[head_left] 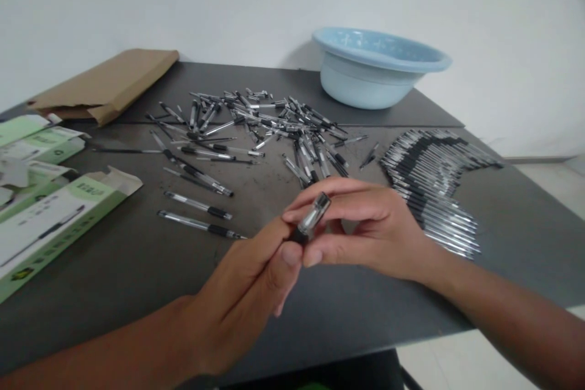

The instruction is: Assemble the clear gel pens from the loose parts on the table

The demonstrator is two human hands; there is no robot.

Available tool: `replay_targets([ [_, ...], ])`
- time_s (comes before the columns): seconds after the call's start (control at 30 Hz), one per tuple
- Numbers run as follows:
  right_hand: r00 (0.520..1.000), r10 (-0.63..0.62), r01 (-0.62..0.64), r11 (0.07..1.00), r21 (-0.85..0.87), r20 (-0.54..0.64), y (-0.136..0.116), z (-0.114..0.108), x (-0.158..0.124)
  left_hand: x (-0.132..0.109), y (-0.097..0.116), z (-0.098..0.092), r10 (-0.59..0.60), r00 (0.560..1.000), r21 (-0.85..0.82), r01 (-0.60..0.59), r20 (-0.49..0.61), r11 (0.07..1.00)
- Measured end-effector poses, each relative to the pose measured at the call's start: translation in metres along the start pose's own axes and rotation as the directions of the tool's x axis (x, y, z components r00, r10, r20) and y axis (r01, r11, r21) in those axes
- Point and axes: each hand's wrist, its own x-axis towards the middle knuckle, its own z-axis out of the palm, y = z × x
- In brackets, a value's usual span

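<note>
On your far left lie green-and-white cartons point(103, 204), the nearest with its end flap up, and behind them a brown paper packet point(114, 76) rests near the wall. Next come the loose pens and pen parts point(223, 127), scattered at many angles across the middle of the grey table point(347, 311); by the look of it, these are the share left to deal with. Two pens point(185, 218) lie roughly side by side just beyond your left hand point(242, 295), whose thumb and fingers are clamped on a single pen point(314, 214), held above the table between both hands. Your right hand point(381, 225) pinches that same pen from the other side. Behind it sits a pale blue basin point(372, 82), its contents hidden. On your right, many pens stand closely ranked in a curving row point(445, 219), seemingly the finished part; the job looks well under way but incomplete.
</note>
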Motion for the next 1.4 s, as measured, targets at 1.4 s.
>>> replay_targets([
  [1.4, 0.949, 0.315, -0.110, 0.425, -0.898, 0.032, -0.046, -0.064, -0.128, 0.003, -0.001, 0.001, -0.063, 0.998, 0.110, 0.060, 0.026, 0.992],
])
